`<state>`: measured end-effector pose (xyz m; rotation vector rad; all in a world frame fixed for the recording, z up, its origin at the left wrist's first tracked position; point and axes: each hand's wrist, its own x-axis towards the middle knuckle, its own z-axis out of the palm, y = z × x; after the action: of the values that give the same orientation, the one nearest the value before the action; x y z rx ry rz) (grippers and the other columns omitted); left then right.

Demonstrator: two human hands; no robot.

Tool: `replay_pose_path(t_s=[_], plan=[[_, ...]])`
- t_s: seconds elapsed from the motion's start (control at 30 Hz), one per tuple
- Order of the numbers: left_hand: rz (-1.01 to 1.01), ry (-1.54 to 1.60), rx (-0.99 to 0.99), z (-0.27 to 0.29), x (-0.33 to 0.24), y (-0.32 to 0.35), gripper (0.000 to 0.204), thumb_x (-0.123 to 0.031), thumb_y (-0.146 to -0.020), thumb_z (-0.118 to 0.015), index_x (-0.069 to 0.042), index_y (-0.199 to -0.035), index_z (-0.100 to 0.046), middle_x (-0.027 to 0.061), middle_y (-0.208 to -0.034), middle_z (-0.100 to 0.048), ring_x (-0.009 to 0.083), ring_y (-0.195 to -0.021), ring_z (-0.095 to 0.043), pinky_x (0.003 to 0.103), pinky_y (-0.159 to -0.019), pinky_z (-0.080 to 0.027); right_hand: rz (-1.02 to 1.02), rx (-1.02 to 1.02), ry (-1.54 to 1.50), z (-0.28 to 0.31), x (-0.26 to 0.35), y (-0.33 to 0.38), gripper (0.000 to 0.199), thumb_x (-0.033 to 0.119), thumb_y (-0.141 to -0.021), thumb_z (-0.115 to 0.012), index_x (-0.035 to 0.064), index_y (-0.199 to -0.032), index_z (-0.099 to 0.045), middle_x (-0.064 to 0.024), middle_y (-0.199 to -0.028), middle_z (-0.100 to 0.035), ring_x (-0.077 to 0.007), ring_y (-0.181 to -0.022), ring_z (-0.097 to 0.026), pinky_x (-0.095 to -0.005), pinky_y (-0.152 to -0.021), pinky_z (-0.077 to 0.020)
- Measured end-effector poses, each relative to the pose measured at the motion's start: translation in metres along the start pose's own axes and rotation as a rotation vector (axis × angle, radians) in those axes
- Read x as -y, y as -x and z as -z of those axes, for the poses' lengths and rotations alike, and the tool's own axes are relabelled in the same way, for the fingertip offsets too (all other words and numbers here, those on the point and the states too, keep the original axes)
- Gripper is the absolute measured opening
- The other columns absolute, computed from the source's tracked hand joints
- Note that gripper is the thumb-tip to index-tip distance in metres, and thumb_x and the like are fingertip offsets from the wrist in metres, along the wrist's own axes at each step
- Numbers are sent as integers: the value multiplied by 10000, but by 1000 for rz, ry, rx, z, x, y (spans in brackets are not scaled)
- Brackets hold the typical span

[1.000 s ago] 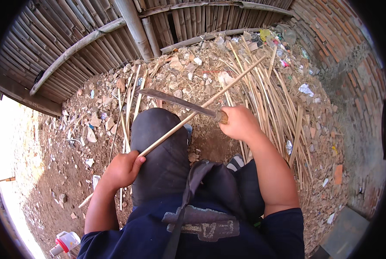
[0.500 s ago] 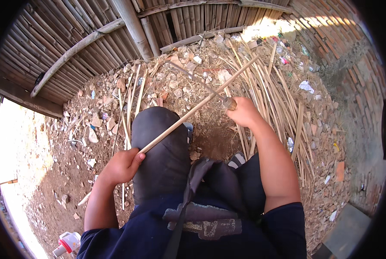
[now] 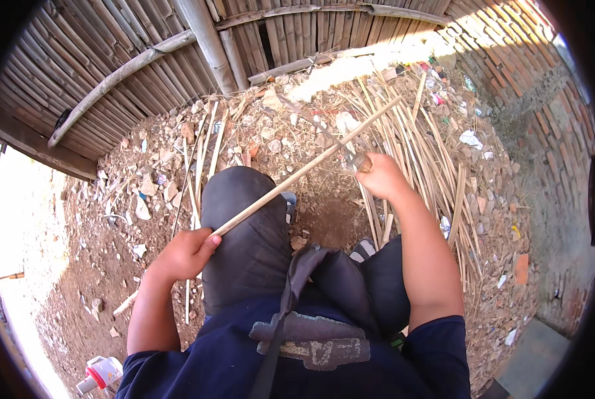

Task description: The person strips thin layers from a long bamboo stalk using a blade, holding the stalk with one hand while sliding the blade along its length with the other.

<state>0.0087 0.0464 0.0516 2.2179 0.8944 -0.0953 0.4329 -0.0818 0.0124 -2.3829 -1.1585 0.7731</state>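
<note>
My left hand point(image 3: 184, 254) grips the near end of a long pale bamboo stick point(image 3: 297, 174) that lies across my left knee and slants up to the right. My right hand point(image 3: 380, 176) is closed on the handle of a knife point(image 3: 324, 136), whose blade is blurred and crosses the stick near its far part. I sit with dark trousers point(image 3: 247, 233) and a dark blue shirt; a black strap runs down my chest.
A heap of split bamboo strips point(image 3: 430, 153) lies on the ground to my right. Rubble and stones point(image 3: 151, 186) cover the dirt ahead. A bamboo wall point(image 3: 178, 60) stands behind, a brick wall point(image 3: 550, 133) at right. A white and red bottle point(image 3: 98, 374) is at lower left.
The knife swung from lying across the stick to the left, up and away toward the far end. The stick's far tip rose slightly. My left hand stayed put.
</note>
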Motion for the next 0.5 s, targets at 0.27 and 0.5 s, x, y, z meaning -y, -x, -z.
replay_pose_path(t_s=[0.27, 0.5], plan=[[0, 32, -13, -5, 2, -4, 422, -354, -1074, -532, -5, -850, -609, 201, -702, -635, 407, -674, -631, 472, -659, -494, 155, 57, 43, -15, 6, 1, 240, 229, -788, -700, 53, -949, -722, -214, -877, -723, -410, -857, -699, -475, -790, -556], [25, 35, -42, -14, 6, 0, 417, -341, -1075, -529, -1, -844, -596, 227, -712, -620, 415, -686, -636, 479, -650, -483, 234, -24, 127, -16, 33, 16, 202, 211, -799, -699, 66, -938, -720, -199, -865, -723, -401, -838, -700, -479, -770, -556]])
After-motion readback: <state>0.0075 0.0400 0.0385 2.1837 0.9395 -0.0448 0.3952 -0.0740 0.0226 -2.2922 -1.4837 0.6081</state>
